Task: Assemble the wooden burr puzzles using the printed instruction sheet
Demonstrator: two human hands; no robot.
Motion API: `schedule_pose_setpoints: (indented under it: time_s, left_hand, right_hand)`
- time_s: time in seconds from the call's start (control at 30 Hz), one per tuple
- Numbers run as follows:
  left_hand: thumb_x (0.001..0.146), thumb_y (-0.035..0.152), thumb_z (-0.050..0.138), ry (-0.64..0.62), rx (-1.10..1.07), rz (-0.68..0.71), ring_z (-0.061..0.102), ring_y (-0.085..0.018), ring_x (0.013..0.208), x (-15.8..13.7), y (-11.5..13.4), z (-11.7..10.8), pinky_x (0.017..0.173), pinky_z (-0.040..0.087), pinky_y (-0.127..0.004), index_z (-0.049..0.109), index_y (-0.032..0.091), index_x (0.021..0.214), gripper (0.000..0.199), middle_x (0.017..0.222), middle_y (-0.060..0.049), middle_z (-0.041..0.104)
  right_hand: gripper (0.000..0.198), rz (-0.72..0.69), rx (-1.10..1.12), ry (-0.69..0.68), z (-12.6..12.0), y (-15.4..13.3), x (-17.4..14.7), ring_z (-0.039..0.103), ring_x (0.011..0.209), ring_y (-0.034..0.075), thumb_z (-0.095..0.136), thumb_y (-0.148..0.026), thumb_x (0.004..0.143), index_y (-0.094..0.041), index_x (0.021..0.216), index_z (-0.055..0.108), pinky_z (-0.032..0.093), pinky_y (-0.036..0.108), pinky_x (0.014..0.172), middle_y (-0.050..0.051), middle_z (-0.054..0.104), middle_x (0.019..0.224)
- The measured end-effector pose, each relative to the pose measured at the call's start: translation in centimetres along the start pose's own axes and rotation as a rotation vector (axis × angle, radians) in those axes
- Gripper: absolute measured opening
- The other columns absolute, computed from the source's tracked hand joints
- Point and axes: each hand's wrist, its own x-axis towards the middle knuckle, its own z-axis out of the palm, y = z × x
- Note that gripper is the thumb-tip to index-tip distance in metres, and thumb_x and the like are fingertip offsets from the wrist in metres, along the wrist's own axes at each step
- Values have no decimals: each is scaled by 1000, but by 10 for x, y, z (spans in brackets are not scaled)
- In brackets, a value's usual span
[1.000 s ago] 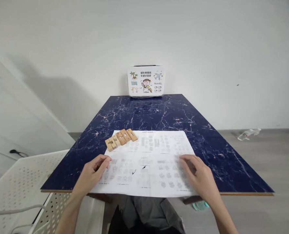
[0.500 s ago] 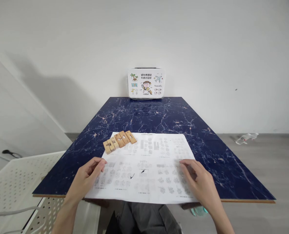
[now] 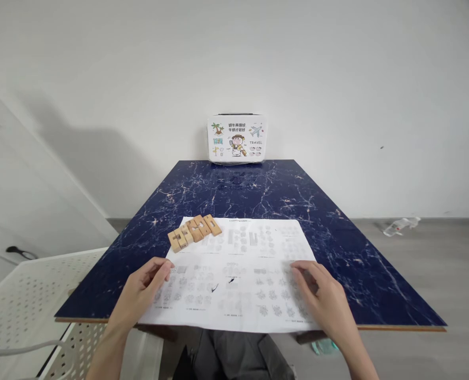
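A large white printed sheet (image 3: 242, 264) lies along the near edge of the table, covered with faint grey diagrams and lines of text. On its upper left corner sits a slanted row of several notched wooden puzzle pieces (image 3: 195, 232), side by side. My left hand (image 3: 143, 285) rests at the sheet's left edge, below the wooden pieces, its fingers loosely curled and the thumb a little apart. Over the right edge is my right hand (image 3: 324, 290), thumb and fingers parted. Neither hand holds anything that I can see. Two small black marks (image 3: 231, 280) show near the sheet's middle.
The dark blue marble-patterned table (image 3: 234, 192) reaches to the wall. A white case (image 3: 236, 140) with cartoon prints stands at its far end. At the left is a white perforated basket (image 3: 32, 279) with a cable (image 3: 20, 348). Clear plastic (image 3: 401, 226) lies on the floor at right.
The whole view has shifted slightly, with the scene a little lower in the frame. Both hands, the sheet and the wooden pieces keep their places.
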Motion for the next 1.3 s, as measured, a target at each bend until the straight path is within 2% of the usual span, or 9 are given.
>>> schedule_pose_setpoints:
  time_s: [0.43, 0.67, 0.83, 1.3]
  left_hand:
    - [92, 65, 55, -17, 8, 12, 42, -13, 59, -1, 4, 0, 52, 31, -23, 67, 20, 89, 47, 71, 2, 53]
    - [91, 65, 56, -13, 14, 48, 47, -14, 62, 0, 5, 0, 54, 36, -23, 68, 20, 87, 46, 72, 1, 57]
    - [91, 64, 57, -18, 9, 56, 50, -15, 63, 1, 3, 0, 57, 39, -23, 68, 20, 87, 46, 71, 1, 57]
    - [93, 64, 56, -30, 23, 83, 54, -17, 69, 1, -5, -1, 62, 42, -24, 68, 20, 90, 45, 72, 0, 58]
  right_hand:
    - [34, 2, 14, -4, -2, -2, 0, 70, 96, 26, 47, -49, 104, -25, 107, 70, 55, 37, 81, 10, 73, 111]
    - [35, -19, -9, -27, 0, 6, 2, 70, 92, 26, 48, -50, 103, -24, 106, 72, 56, 36, 76, 11, 74, 109]
    - [33, 4, 6, -18, -1, -1, -1, 69, 96, 26, 47, -48, 105, -24, 108, 70, 55, 37, 82, 10, 72, 112]
    - [35, 5, 6, -11, 0, -4, -1, 68, 95, 27, 47, -50, 105, -24, 106, 70, 54, 38, 80, 11, 72, 112]
